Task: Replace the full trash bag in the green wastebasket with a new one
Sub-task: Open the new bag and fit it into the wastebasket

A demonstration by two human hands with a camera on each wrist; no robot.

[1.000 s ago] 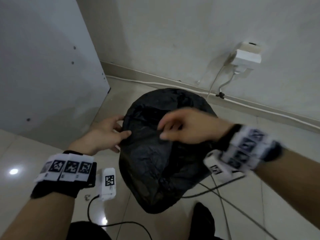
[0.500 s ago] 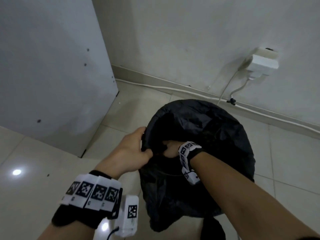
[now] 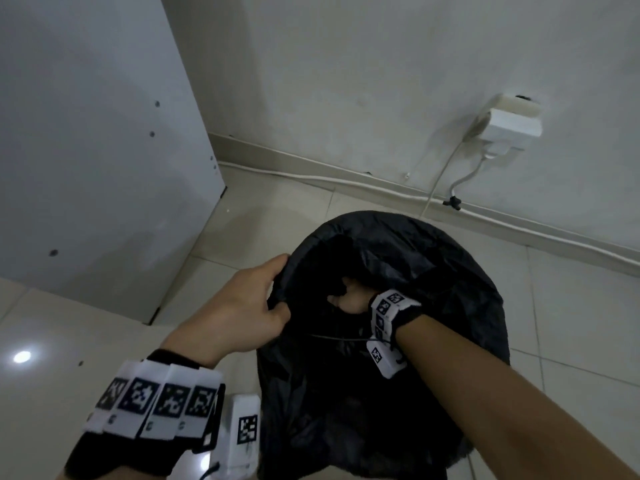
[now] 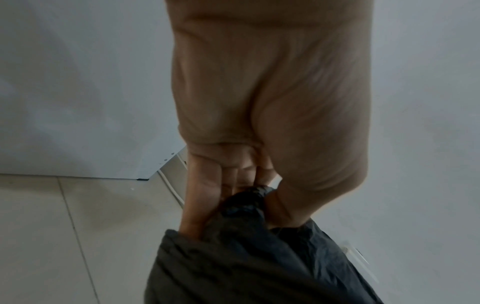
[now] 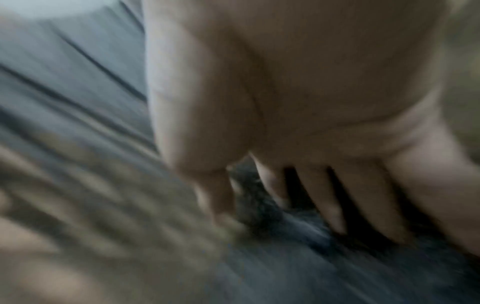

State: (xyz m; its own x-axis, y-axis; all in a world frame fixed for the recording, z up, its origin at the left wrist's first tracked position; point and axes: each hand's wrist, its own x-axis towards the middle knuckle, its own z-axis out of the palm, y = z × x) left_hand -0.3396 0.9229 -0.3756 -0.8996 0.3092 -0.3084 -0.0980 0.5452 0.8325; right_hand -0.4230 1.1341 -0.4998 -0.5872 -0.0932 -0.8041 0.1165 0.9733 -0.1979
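Note:
A black trash bag (image 3: 433,306) hangs above the tiled floor with its mouth spread wide. My left hand (image 3: 278,297) grips the near left rim of the bag; in the left wrist view, the left hand (image 4: 246,201) has bunched black plastic (image 4: 246,267) caught between thumb and fingers. My right hand (image 3: 346,299) is plunged into the bag's mouth up to the wrist. In the blurred right wrist view, the right hand (image 5: 298,205) shows straight, spread fingers against dark plastic (image 5: 259,207). No green wastebasket is in view.
A white cabinet panel (image 3: 104,168) stands at the left. A white wall adapter (image 3: 512,123) with hanging cords sits on the far wall at the right. A white cable (image 3: 311,174) runs along the baseboard. Pale floor tiles surround the bag.
A second ago both hands pinched the bag's closed top. The right hand has since pushed down inside the mouth, the left has taken the rim, and the bag has opened wide.

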